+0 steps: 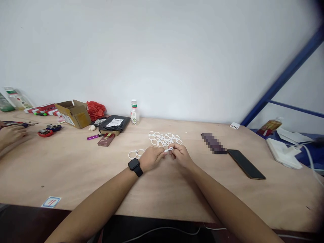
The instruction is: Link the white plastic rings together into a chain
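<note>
A small white ring (169, 149), thin and smooth like moulded plastic, is pinched between the fingertips of both hands above the middle of the table (76, 175). The left hand (151, 158) curls around it from one side, a black square-faced watch (135, 167) strapped at its wrist; the right hand (180, 156) grips the same ring from the other side, fingers bent close, the two hands touching.

Just beyond the hands lies a loose heap of white rings (164, 139), round and overlapping, toward the far edge. A few more rings (136, 154) lie flat just beside the left hand.

The table is pale, matte plywood with a fine grain. To the right rests a flat, glossy black phone (246, 164), and beside it a dark oblong thing too blurred to tell. Near the far edge stands a small clear bottle (134, 113) with a white cap and green label. Left of it sit a crinkled black plastic parcel (114, 123), a dark red flat box (106, 139), a slim purple pen-like stick (94, 137), a crumpled red bag (96, 110) and an open brown cardboard box (74, 113). At the left edge another person's hand (11, 135) rests on the table.
</note>
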A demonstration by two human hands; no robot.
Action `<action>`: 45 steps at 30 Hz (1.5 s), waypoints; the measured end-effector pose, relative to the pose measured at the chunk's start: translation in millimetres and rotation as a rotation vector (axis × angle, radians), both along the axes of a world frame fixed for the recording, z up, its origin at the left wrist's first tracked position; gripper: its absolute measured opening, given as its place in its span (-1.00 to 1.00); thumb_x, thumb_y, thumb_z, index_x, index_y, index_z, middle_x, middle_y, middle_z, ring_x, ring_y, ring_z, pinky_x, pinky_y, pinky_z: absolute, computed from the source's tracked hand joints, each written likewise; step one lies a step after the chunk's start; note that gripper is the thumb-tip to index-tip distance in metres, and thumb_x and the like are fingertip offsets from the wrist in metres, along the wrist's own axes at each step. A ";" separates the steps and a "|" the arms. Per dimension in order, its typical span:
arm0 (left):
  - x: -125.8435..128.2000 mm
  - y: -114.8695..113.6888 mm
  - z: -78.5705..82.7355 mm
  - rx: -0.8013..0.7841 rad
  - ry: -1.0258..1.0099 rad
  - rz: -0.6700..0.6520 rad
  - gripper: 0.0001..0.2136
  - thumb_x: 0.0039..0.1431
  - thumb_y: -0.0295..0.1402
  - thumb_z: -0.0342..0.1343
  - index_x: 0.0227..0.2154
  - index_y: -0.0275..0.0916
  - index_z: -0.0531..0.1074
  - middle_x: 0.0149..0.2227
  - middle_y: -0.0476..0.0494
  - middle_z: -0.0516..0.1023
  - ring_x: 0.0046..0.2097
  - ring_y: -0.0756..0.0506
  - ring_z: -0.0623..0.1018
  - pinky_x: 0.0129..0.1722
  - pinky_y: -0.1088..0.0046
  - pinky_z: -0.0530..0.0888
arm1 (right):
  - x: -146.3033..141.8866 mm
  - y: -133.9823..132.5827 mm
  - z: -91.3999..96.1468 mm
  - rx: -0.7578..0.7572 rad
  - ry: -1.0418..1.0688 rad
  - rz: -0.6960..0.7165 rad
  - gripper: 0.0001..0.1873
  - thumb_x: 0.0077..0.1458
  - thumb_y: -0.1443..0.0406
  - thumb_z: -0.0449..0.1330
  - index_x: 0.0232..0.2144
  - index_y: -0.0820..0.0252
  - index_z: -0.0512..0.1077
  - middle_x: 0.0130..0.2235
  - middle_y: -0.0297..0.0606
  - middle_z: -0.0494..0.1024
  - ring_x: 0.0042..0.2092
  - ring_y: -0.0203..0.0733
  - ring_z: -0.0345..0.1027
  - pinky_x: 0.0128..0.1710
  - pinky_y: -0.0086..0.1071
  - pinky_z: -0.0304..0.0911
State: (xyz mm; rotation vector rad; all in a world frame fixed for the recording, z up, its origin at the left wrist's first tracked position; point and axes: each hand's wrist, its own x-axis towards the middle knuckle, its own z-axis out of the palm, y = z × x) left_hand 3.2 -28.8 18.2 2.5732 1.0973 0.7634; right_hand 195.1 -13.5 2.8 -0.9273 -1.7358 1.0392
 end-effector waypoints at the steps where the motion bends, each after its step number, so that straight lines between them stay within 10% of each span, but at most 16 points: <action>1: -1.2 1.6 -1.0 0.025 0.025 -0.005 -0.61 0.39 -0.17 -0.25 -0.37 -0.24 0.41 -0.38 -0.10 0.54 -0.30 -0.08 0.51 -0.24 0.41 0.34 | 1.5 1.6 0.0 -0.009 0.008 0.006 -0.85 -0.01 0.34 0.00 -0.44 0.18 0.38 -0.56 -0.42 0.34 -0.57 -0.35 0.20 -0.54 -0.46 0.13; 6: -12.0 7.5 -1.4 0.102 0.088 0.025 -0.62 0.36 -0.14 -0.17 -0.34 -0.22 0.48 -0.06 -0.18 0.50 -0.03 -0.14 0.46 -0.05 0.29 0.33 | 23.9 17.1 0.9 0.107 -0.188 -0.138 -0.57 0.03 0.32 0.03 -0.02 0.17 0.37 -0.39 -0.34 0.50 -0.50 -0.32 0.30 -0.45 -0.43 0.22; 13: -19.6 10.6 -3.1 0.070 0.191 0.072 -0.59 0.25 -0.03 -0.02 -0.51 -0.22 0.49 -0.13 -0.12 0.55 -0.05 -0.16 0.47 0.10 0.08 0.17 | 58.1 35.5 2.8 0.251 -0.738 -0.248 -0.79 -0.07 0.37 0.13 -0.34 0.16 0.51 -0.25 -0.26 0.55 -0.25 -0.20 0.36 -0.28 -0.43 0.18; 19: -10.8 6.2 -6.8 0.059 0.151 -0.053 -0.64 0.21 -0.02 0.02 -0.13 -0.17 0.46 -0.10 -0.15 0.54 -0.03 -0.16 0.46 0.01 0.26 0.28 | 52.1 31.3 0.7 0.251 -0.876 -0.104 -0.74 -0.08 0.42 0.12 -0.29 0.15 0.48 -0.29 -0.28 0.52 -0.27 -0.22 0.34 -0.29 -0.45 0.14; 26: -6.0 3.7 -8.6 0.035 0.219 -0.064 -0.71 0.19 -0.07 0.08 -0.42 -0.20 0.47 -0.22 -0.10 0.55 -0.12 -0.13 0.49 0.00 0.24 0.27 | 27.3 19.8 3.6 0.176 -0.454 -0.127 -0.80 0.01 0.33 0.10 -0.31 0.19 0.49 -0.40 -0.32 0.49 -0.40 -0.28 0.29 -0.37 -0.43 0.16; 33: -5.2 2.9 1.0 0.119 0.103 0.054 -0.66 0.31 -0.07 -0.09 -0.13 -0.21 0.40 -0.14 -0.18 0.52 -0.07 -0.14 0.46 -0.07 0.28 0.31 | -2.7 0.8 1.1 -0.171 0.046 0.128 -0.81 -0.09 0.25 0.25 -0.36 0.19 0.43 -0.45 -0.38 0.45 -0.50 -0.38 0.24 -0.50 -0.48 0.16; 45: -3.3 3.6 0.5 0.176 0.167 0.059 -0.59 0.35 -0.14 -0.16 -0.50 -0.26 0.38 -0.44 -0.13 0.51 -0.33 -0.07 0.46 -0.16 0.31 0.27 | -1.8 1.9 0.0 -0.173 0.040 0.088 -0.79 -0.08 0.23 0.26 -0.36 0.22 0.50 -0.45 -0.34 0.50 -0.52 -0.38 0.28 -0.50 -0.48 0.23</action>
